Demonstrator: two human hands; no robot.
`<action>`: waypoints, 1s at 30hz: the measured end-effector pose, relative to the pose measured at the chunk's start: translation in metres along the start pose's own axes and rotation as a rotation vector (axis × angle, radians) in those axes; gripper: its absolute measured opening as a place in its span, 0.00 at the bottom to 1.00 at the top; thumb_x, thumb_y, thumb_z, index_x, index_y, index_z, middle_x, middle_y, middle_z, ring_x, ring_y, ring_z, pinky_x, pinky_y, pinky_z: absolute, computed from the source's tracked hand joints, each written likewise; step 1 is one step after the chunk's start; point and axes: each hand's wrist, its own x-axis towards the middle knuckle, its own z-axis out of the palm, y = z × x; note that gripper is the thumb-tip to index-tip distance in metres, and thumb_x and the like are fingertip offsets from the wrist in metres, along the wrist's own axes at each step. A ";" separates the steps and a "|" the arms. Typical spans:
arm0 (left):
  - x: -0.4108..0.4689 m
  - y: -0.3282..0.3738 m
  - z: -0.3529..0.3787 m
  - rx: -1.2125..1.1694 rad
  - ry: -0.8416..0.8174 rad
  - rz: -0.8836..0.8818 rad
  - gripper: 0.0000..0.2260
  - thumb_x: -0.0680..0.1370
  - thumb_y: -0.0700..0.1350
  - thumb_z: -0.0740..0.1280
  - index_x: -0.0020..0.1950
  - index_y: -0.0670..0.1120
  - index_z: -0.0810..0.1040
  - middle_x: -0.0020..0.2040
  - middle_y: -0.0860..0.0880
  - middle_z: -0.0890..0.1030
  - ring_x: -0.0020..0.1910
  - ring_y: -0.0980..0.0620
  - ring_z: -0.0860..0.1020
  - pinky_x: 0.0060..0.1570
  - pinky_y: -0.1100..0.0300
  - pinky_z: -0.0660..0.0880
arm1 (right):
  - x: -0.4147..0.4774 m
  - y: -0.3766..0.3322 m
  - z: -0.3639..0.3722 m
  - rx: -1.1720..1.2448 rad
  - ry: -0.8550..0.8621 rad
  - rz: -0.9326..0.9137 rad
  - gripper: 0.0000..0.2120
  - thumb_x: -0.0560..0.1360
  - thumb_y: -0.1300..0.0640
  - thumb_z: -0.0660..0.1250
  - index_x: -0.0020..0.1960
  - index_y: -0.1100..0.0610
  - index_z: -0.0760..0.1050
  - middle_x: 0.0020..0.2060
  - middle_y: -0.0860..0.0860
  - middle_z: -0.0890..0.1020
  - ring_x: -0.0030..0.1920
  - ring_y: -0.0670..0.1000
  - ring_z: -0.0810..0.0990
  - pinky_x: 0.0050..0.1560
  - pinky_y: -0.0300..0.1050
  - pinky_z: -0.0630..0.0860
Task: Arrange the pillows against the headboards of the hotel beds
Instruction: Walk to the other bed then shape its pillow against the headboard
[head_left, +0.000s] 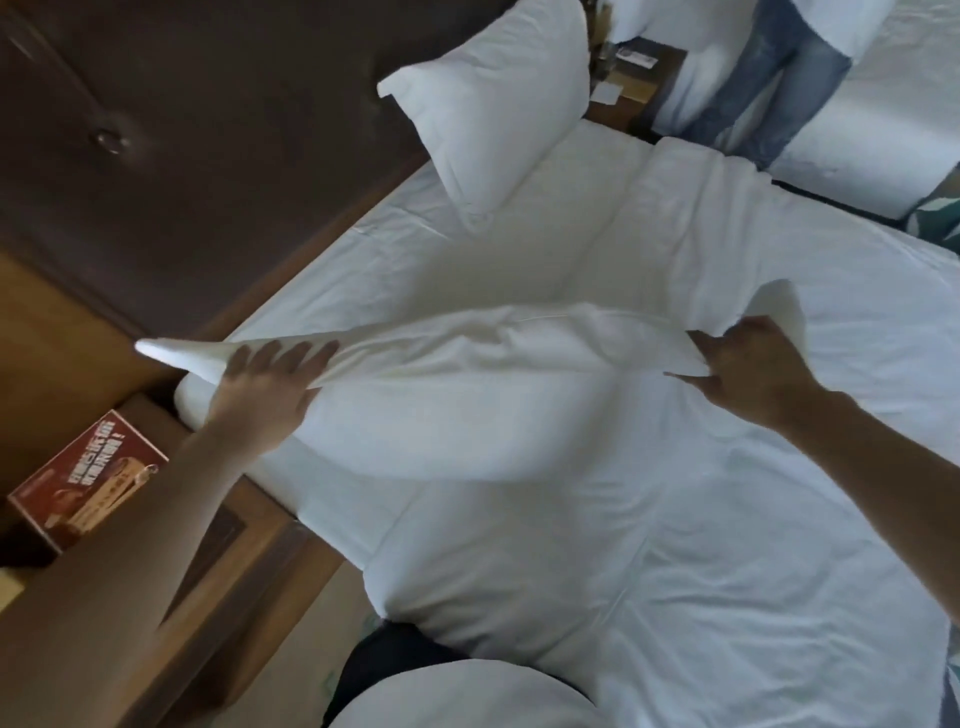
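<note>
so both hands are on one white pillow (447, 415) held over the near edge of the bed (727, 519), stretched out lengthwise between them. left hand (265, 384) has its fingers (291, 356) closed round the pillow's corner end, with the pointy tip of the case sticking out past the hand toward the wooden wall panel. right hand (753, 364) is pinching the other end, fingers curled tight into the fabric, so that corner bunches up above the knuckles. the pillow's belly sags down and looks to be touching the duvet, can't tell for sure. a second pillow (493, 109) is already propped upright against the dark padded headboard (182, 130), leaning a bit, its lower corner resting on the sheet. bed is all white, duvet turned down with a thick fold running across below that pillow. down left there's a wooden nightstand (104, 545) with a red printed card (88, 488) standing on it, text too blurry to read. top right, another person in jeans (769, 88) stands between this bed and a second white bed (872, 130), only the legs and a bit of white shirt showing, with another small wooden nightstand (628, 78) up there by the headboard side
</note>
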 end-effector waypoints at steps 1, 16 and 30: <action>-0.009 -0.010 0.008 -0.007 -0.015 -0.022 0.32 0.76 0.44 0.73 0.79 0.50 0.66 0.66 0.40 0.78 0.61 0.32 0.76 0.58 0.33 0.72 | 0.015 -0.010 0.005 -0.002 0.017 -0.033 0.25 0.65 0.48 0.82 0.51 0.65 0.81 0.20 0.61 0.74 0.22 0.61 0.76 0.36 0.52 0.76; 0.025 0.002 0.017 -0.306 -0.344 -0.172 0.44 0.74 0.73 0.60 0.79 0.66 0.35 0.81 0.47 0.57 0.75 0.37 0.65 0.63 0.31 0.71 | 0.045 -0.040 0.052 0.082 -0.231 0.077 0.45 0.73 0.35 0.69 0.80 0.57 0.57 0.61 0.53 0.83 0.59 0.56 0.82 0.64 0.58 0.68; 0.004 0.007 -0.011 -0.176 -0.107 -0.077 0.42 0.76 0.36 0.67 0.82 0.61 0.50 0.53 0.41 0.81 0.41 0.38 0.80 0.35 0.46 0.79 | 0.075 -0.041 0.038 -0.049 0.043 -0.006 0.36 0.59 0.66 0.79 0.67 0.63 0.77 0.35 0.58 0.82 0.35 0.62 0.83 0.49 0.59 0.73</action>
